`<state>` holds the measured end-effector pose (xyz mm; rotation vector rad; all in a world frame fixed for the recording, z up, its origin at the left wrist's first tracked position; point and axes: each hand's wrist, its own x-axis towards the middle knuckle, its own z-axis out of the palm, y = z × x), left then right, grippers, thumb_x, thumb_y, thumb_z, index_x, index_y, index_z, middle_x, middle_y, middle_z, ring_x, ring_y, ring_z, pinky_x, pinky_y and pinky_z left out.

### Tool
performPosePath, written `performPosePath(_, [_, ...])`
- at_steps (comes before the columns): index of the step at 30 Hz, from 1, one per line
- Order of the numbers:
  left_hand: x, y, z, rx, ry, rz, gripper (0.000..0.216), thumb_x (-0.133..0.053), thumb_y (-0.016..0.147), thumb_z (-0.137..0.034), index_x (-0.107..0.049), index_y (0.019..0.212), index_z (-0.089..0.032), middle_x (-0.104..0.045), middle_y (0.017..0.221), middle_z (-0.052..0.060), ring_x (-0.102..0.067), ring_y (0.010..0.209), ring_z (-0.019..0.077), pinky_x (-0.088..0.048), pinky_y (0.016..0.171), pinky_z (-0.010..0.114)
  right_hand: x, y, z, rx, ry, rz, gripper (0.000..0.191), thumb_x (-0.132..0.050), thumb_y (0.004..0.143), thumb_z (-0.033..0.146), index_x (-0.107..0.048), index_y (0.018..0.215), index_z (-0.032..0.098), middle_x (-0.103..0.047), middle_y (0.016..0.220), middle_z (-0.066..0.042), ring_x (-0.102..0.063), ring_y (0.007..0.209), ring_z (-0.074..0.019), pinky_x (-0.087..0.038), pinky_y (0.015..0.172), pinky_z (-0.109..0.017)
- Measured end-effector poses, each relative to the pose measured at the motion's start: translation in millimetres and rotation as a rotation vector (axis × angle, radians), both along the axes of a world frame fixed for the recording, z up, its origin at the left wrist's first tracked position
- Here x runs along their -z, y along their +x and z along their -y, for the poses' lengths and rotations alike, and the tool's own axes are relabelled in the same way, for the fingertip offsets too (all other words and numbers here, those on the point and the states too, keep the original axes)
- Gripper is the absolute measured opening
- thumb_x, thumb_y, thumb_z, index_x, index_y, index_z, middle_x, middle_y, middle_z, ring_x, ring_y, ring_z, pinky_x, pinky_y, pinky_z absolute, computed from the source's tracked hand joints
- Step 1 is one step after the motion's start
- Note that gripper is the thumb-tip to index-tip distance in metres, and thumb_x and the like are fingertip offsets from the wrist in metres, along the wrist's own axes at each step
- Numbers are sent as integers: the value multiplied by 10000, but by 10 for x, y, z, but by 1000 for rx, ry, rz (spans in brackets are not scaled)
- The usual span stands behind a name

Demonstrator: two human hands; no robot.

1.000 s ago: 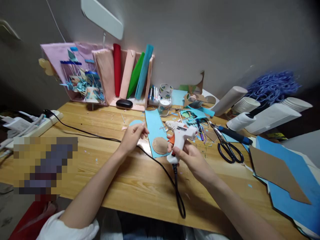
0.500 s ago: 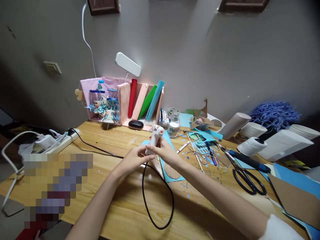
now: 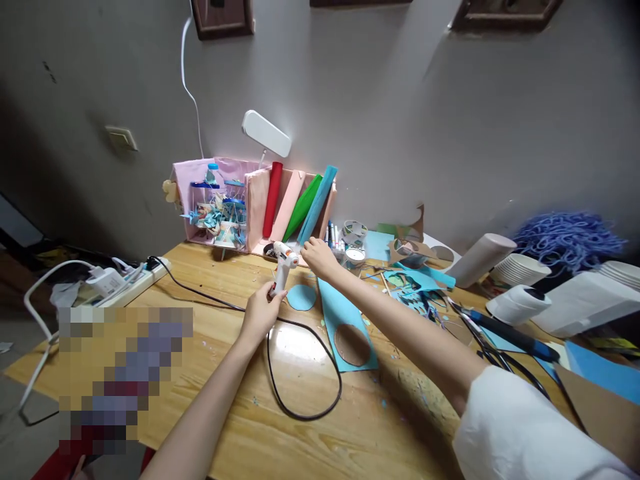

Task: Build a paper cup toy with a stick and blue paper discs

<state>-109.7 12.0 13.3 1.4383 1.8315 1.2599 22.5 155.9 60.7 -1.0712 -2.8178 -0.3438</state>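
Nearest: wooden table [image 3: 270, 447], bearing a black cord [image 3: 306, 418] in one loose loop, flexible, likely to drag on whatever it serves. Next: brown disc [image 3: 353, 345], flat on the near end of a blue strip [image 3: 336, 300]; both thin, presumably light and easily bent. Beyond: left hand [image 3: 263, 313], closed round the handle of a white glue gun [image 3: 283, 268], held upright above the table. Gun judged light, rigid and smooth-shelled, perhaps a little slippery; best held by the handle, clear of the front tip, which is not clearly seen and may be hot. Just beside: blue disc [image 3: 301, 297], lying flat. Right hand [image 3: 320, 257]: near the gun's rear end, fingers curled; whether they pinch anything cannot be told. Farthest: pink organizer [image 3: 257, 207], a red roll [image 3: 273, 200] leaning inside, before the grey wall [image 3: 375, 120].
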Motion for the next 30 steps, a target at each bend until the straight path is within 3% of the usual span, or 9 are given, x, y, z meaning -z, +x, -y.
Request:
performPosePath(3, [-8, 38, 13, -6, -2, -43, 205, -524, 756, -369, -580, 726, -174, -549, 630, -11, -476, 595, 139, -318, 568, 226, 172, -137, -147, 101, 65, 77, 320, -527, 880, 298, -532, 1153, 132, -561, 1156, -100, -582, 979, -198, -499, 820, -397])
performPosePath(9, [-13, 50, 6, -19, 2, -66, 217, -517, 764, -367, -601, 771, -167, -583, 668, 5, -494, 604, 140, -326, 569, 222, 372, -276, -354, 230, 134, 163, 328, -534, 876, 300, -529, 1156, 128, -562, 1152, -103, -583, 977, -202, -501, 814, -397])
performPosePath(30, [27, 28, -29, -36, 9, -42, 235, -510, 768, -384, -595, 742, -166, -607, 680, 16, -519, 621, 143, -337, 576, 219, 368, -231, -413, 200, 130, 171, 338, -544, 870, 299, -532, 1151, 112, -562, 1148, -114, -583, 977, -204, -500, 816, -393])
